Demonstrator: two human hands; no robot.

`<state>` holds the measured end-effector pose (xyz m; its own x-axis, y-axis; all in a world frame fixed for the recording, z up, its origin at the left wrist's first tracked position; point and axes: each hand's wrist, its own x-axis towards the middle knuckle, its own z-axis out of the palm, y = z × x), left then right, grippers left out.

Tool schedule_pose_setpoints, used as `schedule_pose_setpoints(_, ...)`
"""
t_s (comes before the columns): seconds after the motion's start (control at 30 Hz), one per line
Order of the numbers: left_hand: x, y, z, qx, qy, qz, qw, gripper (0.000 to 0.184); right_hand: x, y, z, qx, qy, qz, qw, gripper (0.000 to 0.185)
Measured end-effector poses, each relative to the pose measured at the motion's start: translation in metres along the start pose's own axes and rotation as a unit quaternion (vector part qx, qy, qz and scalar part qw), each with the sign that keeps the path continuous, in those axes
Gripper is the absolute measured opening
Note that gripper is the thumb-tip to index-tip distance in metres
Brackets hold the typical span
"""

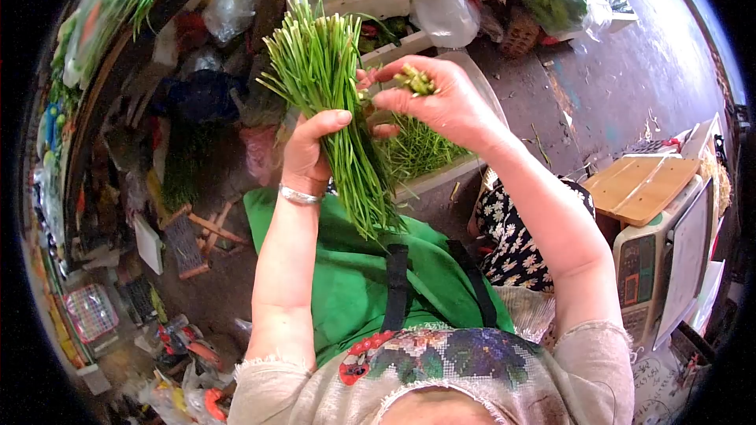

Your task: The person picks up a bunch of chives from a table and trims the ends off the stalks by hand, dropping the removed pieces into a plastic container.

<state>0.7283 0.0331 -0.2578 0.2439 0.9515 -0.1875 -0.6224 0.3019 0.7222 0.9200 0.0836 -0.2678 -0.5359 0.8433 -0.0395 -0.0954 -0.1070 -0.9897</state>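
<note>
In the upper centre, a bunch of stalks (335,110) lies in the left hand (309,151), with the right hand (445,102) at its right. Cut greens (425,148) lie in a box (438,179) beneath. Far right, a board (642,187) lies on a scale (636,264); an apron (350,275) covers the lap, lower centre.

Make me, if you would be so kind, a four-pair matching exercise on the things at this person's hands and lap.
Things
1. Bundle of green stems
2. Bracelet
3. Short stem pieces
4. Cloth over the lap

Places and colours
A. Held in the right hand
B. Green, with black straps
C. Gripped in the left hand
D. Around the left wrist

Right pairs: 1-C, 2-D, 3-A, 4-B
</note>
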Motion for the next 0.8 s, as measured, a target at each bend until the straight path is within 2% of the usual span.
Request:
schedule_pose_setpoints(0.13,0.002,-0.004,0.002,0.052,0.017,0.004,0.999,0.061,-0.002,0.017,0.015,-0.045,0.018,-0.047,0.998,0.03)
schedule_pose_setpoints(0.2,-0.001,-0.003,0.009,0.066,0.017,0.004,0.998,0.062,0.0,0.021,0.013,-0.113,0.026,-0.073,0.991,0.027)
schedule_pose_setpoints(0.23,-0.003,-0.002,0.01,0.054,0.019,-0.009,0.998,0.063,0.001,0.02,0.01,-0.059,0.023,-0.025,0.998,0.026)
schedule_pose_setpoints(0.33,-0.001,0.0,0.007,0.032,0.009,-0.016,0.999,0.064,0.0,0.011,0.0,0.007,0.03,0.014,0.999,0.018)
schedule_pose_setpoints(0.43,0.001,-0.004,-0.001,0.019,-0.001,-0.006,1.0,0.064,-0.001,0.004,-0.008,0.028,0.029,0.014,0.999,0.008)
schedule_pose_setpoints(0.5,0.001,-0.004,-0.001,-0.006,-0.003,-0.015,1.0,0.062,0.002,0.006,-0.013,-0.026,0.064,0.024,0.997,0.006)
schedule_pose_setpoints(0.57,0.0,-0.003,-0.001,-0.018,-0.015,-0.022,0.999,0.06,0.002,0.004,-0.014,-0.025,0.066,0.027,0.997,0.007)
schedule_pose_setpoints(0.63,0.0,-0.003,-0.002,0.023,-0.005,-0.039,0.999,0.067,0.003,0.004,-0.018,-0.05,0.063,0.024,0.996,0.006)
schedule_pose_setpoints(0.67,-0.001,-0.001,-0.004,0.032,-0.004,-0.045,0.998,0.066,0.005,0.007,-0.021,-0.112,0.079,0.01,0.991,0.007)
schedule_pose_setpoints(0.7,0.0,-0.002,-0.004,0.032,-0.004,-0.046,0.998,0.066,0.008,0.011,-0.025,-0.112,0.079,0.01,0.991,0.007)
schedule_pose_setpoints(0.8,0.001,-0.005,-0.006,-0.023,-0.005,-0.022,0.999,0.058,0.008,0.004,-0.031,-0.267,0.105,0.07,0.955,0.014)
